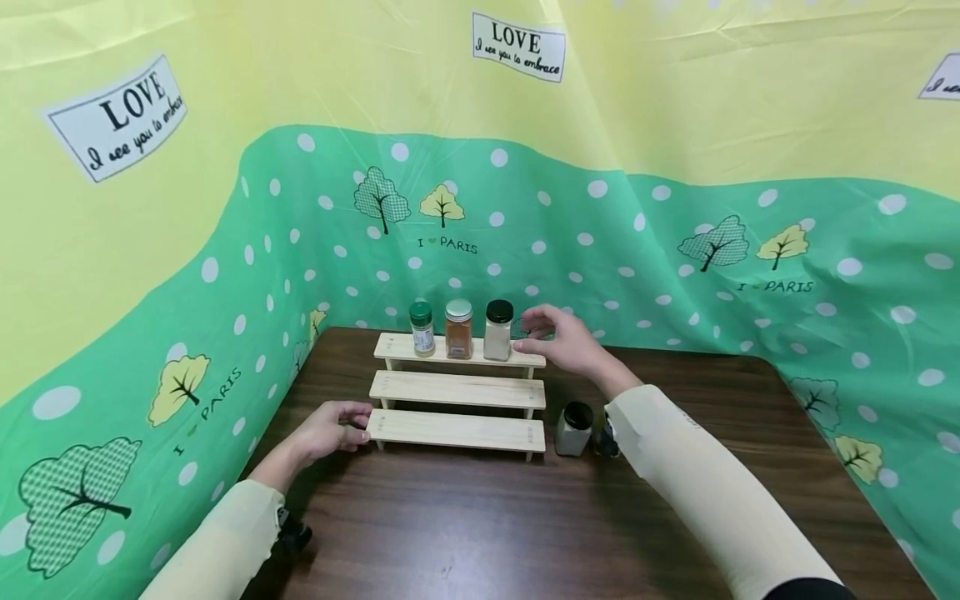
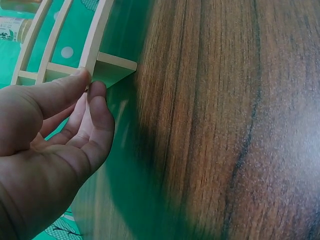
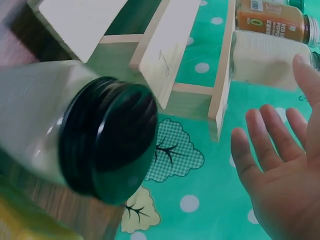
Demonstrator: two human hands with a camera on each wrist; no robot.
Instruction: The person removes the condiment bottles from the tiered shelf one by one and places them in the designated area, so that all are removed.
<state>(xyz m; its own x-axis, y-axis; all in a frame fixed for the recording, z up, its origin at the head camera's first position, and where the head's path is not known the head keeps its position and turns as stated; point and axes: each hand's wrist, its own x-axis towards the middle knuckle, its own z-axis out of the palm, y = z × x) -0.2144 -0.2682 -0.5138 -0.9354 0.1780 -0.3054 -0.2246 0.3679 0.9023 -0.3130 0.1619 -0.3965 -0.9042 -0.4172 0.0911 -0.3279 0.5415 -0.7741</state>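
A three-tier wooden spice rack [image 1: 457, 429] stands on the table. My left hand [image 1: 330, 433] pinches the left end of its lowest tier between thumb and fingers, as the left wrist view shows up close. On the top tier stand a green-capped bottle [image 1: 422, 329], a jar of orange-brown spice [image 1: 458, 330] with a pale lid, and a black-lidded jar [image 1: 497, 332] of pale contents. My right hand [image 1: 562, 340] is beside that black-lidded jar, fingers spread and loosely bent, apparently holding nothing. In the right wrist view the thumb [image 3: 306, 77] overlaps this jar; contact is unclear.
Another black-lidded jar [image 1: 573, 429] stands on the dark wood table [image 1: 450, 517], right of the rack and near my right wrist. Its lid [image 3: 115, 140] looms close in the right wrist view. A green and yellow printed cloth [image 1: 637, 225] hangs behind and on the left.
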